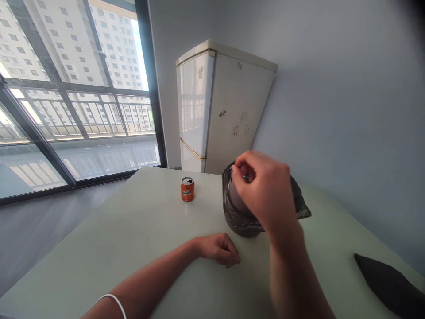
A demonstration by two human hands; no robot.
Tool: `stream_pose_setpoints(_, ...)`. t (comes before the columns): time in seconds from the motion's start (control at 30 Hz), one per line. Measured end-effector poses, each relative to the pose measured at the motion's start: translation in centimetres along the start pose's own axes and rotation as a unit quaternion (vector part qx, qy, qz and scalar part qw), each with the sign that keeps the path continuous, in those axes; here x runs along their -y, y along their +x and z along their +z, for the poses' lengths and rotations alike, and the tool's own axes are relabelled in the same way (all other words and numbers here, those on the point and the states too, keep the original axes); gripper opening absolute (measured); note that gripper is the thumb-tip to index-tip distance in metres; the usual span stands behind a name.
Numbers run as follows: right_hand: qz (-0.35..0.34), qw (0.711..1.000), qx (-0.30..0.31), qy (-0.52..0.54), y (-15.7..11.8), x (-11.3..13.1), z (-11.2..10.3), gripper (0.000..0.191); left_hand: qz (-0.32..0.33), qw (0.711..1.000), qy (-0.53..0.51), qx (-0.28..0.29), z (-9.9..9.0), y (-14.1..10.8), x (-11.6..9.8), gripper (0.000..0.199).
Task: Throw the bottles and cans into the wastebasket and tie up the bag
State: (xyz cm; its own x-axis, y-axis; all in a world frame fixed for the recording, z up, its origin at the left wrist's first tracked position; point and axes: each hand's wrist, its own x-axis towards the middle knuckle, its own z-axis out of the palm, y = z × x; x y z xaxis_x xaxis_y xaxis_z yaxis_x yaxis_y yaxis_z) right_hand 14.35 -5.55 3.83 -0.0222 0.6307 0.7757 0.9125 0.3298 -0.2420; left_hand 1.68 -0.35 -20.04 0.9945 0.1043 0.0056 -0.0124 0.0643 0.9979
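My right hand [262, 190] is raised in a pinch over a small bin [244, 228] lined with a dark plastic bag [230, 208]. Thumb and forefinger meet near the bag's rim, and I cannot make out what, if anything, is between them. My hand and forearm cover much of the bin's right side. Curled into a loose fist, my left hand [219, 249] rests on the white table [149, 221] just in front of the bin, holding nothing. An orange drink can [187, 190] with an opened top stands upright left of the bin, apart from both hands.
At the table's right edge lies a dark, pointed object [392, 283], partly out of view. Behind the table stands a white fridge [235, 102] with worn patches. Glass sliding doors [83, 93] are on the left, a plain wall [348, 124] on the right.
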Motion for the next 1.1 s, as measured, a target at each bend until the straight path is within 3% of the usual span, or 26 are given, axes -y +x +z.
stream_pose_setpoints(0.1, -0.042, 0.991, 0.122, 0.037, -1.1, 3.0, 4.0, 0.013, 0.021, 1.0, 0.022, 0.005, -0.1, 0.0, -0.1, 0.05)
stream_pose_setpoints(0.23, -0.032, 0.958, 0.284, 0.007, -2.4, 3.5, 11.3, 0.008, 0.036, 0.999, 0.033, 0.015, -0.2, 0.1, 0.1, 0.045)
stream_pose_setpoints(0.3, -0.011, 0.945, 0.326, -0.004, -2.7, 2.8, 14.2, 0.015, 0.031, 0.999, 0.021, 0.012, -0.2, 0.1, 0.4, 0.043)
stream_pose_setpoints(0.4, -0.002, 0.939, 0.345, -0.003, -3.1, 1.5, 16.7, 0.03, 0.042, 0.999, 0.001, 0.007, -0.2, 0.2, 0.7, 0.042)
stream_pose_setpoints(0.57, -0.003, 0.928, 0.372, 0.002, -3.6, 0.5, 18.0, 0.04, 0.033, 0.999, -0.026, -0.01, 0.0, 0.2, 0.6, 0.039)
stream_pose_setpoints(0.8, -0.003, 0.931, 0.365, -0.014, -3.8, 0.5, 18.6, 0.023, 0.02, 0.999, -0.004, -0.031, 0.0, 0.0, 0.7, 0.028)
stream_pose_setpoints(1.1, -0.013, 0.936, 0.351, -0.023, -3.3, 1.4, 17.5, 0.018, 0.009, 0.999, 0.015, -0.042, -0.3, 0.1, 1.2, 0.019)
